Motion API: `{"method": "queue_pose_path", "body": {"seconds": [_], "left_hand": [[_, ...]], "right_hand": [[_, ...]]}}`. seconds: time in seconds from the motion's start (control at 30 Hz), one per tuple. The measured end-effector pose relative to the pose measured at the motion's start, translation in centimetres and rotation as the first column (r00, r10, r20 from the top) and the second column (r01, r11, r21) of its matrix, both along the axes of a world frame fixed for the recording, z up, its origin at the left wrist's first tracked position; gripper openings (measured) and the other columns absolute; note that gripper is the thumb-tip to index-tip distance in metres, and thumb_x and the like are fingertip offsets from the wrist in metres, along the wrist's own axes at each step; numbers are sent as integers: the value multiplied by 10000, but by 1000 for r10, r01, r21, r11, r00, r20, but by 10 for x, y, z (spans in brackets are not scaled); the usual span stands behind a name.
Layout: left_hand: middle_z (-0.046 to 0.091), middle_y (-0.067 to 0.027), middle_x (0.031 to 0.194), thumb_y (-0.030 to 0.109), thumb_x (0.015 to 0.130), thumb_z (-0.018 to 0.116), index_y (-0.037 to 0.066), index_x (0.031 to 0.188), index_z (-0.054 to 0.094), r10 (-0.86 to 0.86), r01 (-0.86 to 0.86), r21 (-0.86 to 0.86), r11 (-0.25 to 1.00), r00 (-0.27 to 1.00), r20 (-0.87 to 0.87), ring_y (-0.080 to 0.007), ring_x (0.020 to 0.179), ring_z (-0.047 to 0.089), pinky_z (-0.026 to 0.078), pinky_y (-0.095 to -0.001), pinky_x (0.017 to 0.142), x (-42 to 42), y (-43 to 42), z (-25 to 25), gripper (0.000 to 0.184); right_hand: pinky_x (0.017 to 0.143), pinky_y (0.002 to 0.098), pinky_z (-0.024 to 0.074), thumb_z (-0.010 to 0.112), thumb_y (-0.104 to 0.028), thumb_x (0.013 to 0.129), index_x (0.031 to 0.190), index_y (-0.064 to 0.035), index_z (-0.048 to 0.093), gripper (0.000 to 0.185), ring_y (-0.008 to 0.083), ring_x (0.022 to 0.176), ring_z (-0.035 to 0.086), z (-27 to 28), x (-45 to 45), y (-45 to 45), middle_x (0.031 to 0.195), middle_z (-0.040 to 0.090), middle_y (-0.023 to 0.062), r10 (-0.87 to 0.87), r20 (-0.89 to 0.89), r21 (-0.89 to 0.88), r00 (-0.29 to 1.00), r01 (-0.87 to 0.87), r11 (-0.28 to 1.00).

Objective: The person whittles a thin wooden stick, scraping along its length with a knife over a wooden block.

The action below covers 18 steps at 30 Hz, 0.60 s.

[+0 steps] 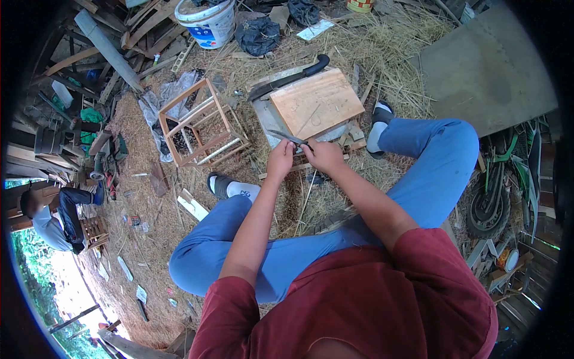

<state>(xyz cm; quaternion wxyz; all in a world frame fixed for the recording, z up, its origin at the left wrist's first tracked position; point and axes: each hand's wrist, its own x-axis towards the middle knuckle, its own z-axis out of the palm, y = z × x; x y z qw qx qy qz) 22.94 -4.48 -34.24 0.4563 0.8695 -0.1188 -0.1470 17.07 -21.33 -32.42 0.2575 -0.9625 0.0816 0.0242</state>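
My right hand (324,157) is closed round the dark handle of a knife (281,135), whose blade points up and to the left. Beside it my left hand (281,160) is closed in a pinch near the blade; what lies between its fingers is hidden. A thin stick (310,119) shows just above the blade, over a flat wooden board (323,99). Behind this board lies a machete (290,79) with a black handle. To the left a small wooden frame (199,124) of slats rests on the ground.
Straw and wood shavings cover the ground. A white bucket (206,25) and a black plastic bag (257,36) stand at the back. A large flat sheet (487,69) lies at right, above a motorbike wheel (488,206). Another person (57,221) sits at far left.
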Motion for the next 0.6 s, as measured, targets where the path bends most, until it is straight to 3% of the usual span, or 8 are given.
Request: {"method": "queue_pose_path", "body": {"seconds": [0.1, 0.23, 0.3, 0.6], "left_hand": [[691, -174, 869, 244, 1036, 518, 30, 1012, 638, -6, 6, -5, 1000, 998, 68, -319, 810, 685, 506, -408, 735, 1, 1, -8, 247], [671, -164, 833, 252, 1042, 510, 28, 994, 641, -21, 22, -36, 999, 1000, 22, -278, 749, 653, 494, -388, 717, 2, 4, -5, 264], [699, -193, 924, 254, 1037, 507, 45, 1021, 648, -27, 27, -1, 1000, 999, -43, -402, 877, 674, 515, -450, 782, 2, 4, -2, 253], [689, -194, 889, 284, 1048, 477, 55, 1007, 648, -24, 24, -3, 1000, 1000, 15, -393, 850, 676, 511, -448, 767, -2, 7, -2, 289]], "right_hand": [[633, 521, 545, 504, -457, 998, 952, -88, 660, 403, 396, 695, 695, -3, -2, 3, 715, 689, 189, -3, 25, -23, 1000, 3, 1000], [603, 503, 546, 510, -450, 999, 933, -82, 657, 401, 381, 664, 694, -10, -1, 5, 699, 686, 178, 5, 38, -72, 999, -2, 997], [595, 498, 547, 512, -447, 999, 927, -80, 658, 401, 377, 654, 693, -11, -2, 6, 692, 685, 174, -6, 38, -82, 999, 9, 997], [596, 500, 554, 506, -443, 1004, 915, -66, 667, 419, 377, 653, 701, -4, 0, 5, 705, 696, 191, -32, 7, -149, 999, 33, 988]]}}
